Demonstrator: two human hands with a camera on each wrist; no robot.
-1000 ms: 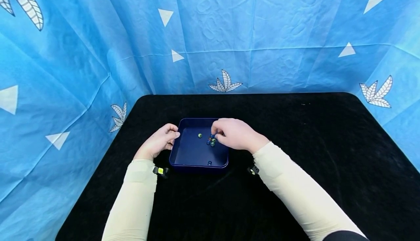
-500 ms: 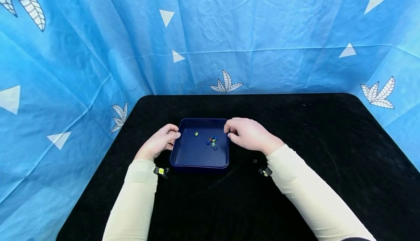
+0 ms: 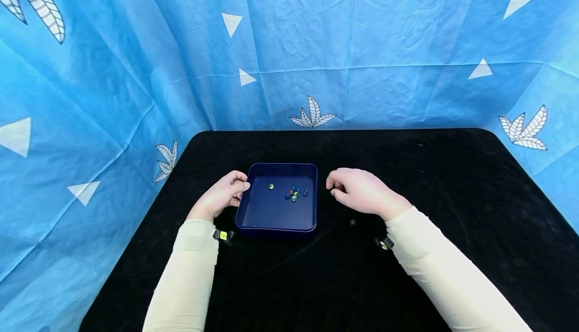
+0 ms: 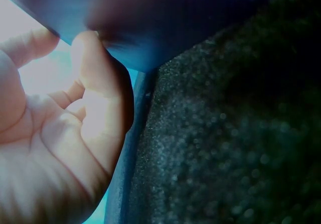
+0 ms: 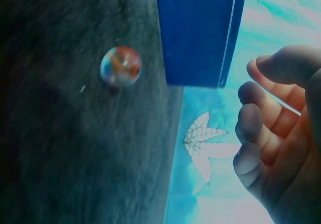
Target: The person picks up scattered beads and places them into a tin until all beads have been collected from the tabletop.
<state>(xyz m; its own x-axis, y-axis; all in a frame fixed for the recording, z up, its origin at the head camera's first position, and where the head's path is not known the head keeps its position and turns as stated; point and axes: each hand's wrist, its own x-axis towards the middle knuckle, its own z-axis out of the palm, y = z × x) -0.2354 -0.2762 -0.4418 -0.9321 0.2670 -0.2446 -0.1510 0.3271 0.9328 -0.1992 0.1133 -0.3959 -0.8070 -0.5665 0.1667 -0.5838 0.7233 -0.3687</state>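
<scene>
A shallow dark blue tray (image 3: 276, 216) lies on the black table with several small glass marbles (image 3: 294, 194) clustered right of its middle. A green marble (image 3: 271, 187) sits apart toward the tray's left. My left hand (image 3: 217, 196) grips the tray's left wall, thumb at the rim; the left wrist view shows the fingers (image 4: 93, 78) against the blue wall. To the right of the tray my right hand (image 3: 364, 191) hovers over the table, fingers loosely bent, with nothing visible in them. Below it, a reddish multicoloured marble (image 5: 121, 67) rests on the cloth outside the tray.
The black cloth-covered table (image 3: 407, 271) extends around the tray on all sides. Behind it and to the left hangs a blue curtain (image 3: 384, 45) with white triangles and leaf prints.
My right hand has moved out of the tray to the right, uncovering the marble on the table. A marble from the tray's front has rolled back past the cluster. The left hand stays put.
</scene>
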